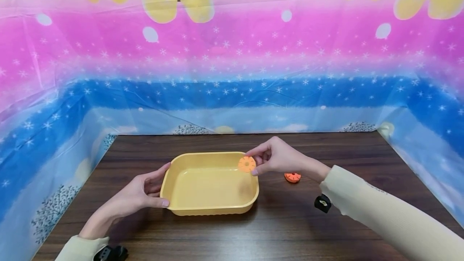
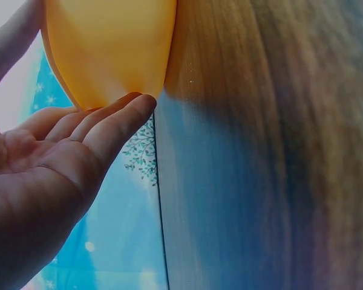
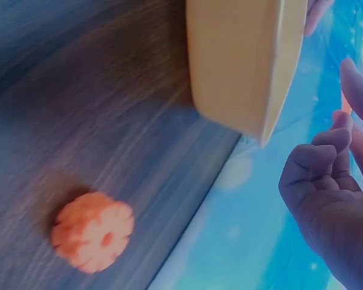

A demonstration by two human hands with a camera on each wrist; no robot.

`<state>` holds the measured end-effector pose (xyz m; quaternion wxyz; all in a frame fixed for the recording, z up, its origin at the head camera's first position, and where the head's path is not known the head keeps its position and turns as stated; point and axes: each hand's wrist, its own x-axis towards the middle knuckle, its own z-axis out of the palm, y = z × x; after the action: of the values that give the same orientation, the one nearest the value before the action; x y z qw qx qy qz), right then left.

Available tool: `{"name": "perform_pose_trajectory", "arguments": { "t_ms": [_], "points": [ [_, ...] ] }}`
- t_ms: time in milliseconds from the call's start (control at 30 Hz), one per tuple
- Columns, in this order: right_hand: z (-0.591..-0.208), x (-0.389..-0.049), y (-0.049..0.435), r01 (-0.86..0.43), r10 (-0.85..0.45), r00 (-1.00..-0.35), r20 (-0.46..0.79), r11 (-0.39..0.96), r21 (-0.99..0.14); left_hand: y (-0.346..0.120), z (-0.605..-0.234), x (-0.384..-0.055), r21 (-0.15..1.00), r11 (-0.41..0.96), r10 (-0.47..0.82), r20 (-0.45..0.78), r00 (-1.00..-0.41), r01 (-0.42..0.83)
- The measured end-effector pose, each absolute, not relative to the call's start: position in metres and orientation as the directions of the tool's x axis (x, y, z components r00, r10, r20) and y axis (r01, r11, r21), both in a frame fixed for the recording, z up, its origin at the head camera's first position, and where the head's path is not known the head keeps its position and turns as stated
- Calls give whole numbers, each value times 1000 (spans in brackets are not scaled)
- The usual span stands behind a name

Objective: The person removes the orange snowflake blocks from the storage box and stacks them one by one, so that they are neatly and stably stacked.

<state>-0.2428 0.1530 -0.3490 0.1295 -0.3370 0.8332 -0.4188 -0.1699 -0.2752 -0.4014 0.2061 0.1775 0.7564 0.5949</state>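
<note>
A yellow rectangular basin [image 1: 203, 188] sits on the brown table, with nothing visible inside it. My left hand [image 1: 139, 194] holds its left end, thumb at the front corner and fingers along the far side; the left wrist view shows the fingertips against the wall. Above the basin's right rim, my right hand [image 1: 277, 156] pinches an orange flower-shaped disc [image 1: 247, 164] between thumb and index finger. The other fingers curl inward. A second, redder orange flower-shaped piece [image 1: 293, 177] lies on the table beneath the right wrist; the right wrist view shows its notched edge and central dimple.
The dark wood-grain table [image 1: 224, 237] extends around the basin. A patterned pink and blue cloth [image 1: 232, 92] hangs behind it and along both sides. Black wrist cameras [image 1: 322, 203] sit at both sleeves.
</note>
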Motion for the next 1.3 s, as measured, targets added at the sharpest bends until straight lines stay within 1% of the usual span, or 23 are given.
{"name": "perform_pose_trajectory", "arguments": {
  "t_ms": [133,267,533,833,1133,1300],
  "points": [
    [-354,-242,168,-423,-648,-759,71,407,-810,-275,-401,-170,973,230,517,-100,-850,26],
    [-361,-241,184,-372,-622,-781,49,400,-838,-275,-401,-170,973,230,517,-102,-850,23],
    [-377,-240,216,-289,-541,-841,-13,470,-834,-275,-402,-170,972,235,511,-104,-853,22],
    [-397,-240,253,-261,-460,-888,-6,515,-817,-274,-401,-170,972,234,512,-102,-853,24],
    [-415,-243,280,-255,-441,-898,-13,542,-801,-274,-402,-170,974,225,518,-94,-850,30],
    [-420,-245,287,-263,-454,-891,-23,556,-789,-274,-401,-169,976,219,517,-103,-850,16]
  ]
}}
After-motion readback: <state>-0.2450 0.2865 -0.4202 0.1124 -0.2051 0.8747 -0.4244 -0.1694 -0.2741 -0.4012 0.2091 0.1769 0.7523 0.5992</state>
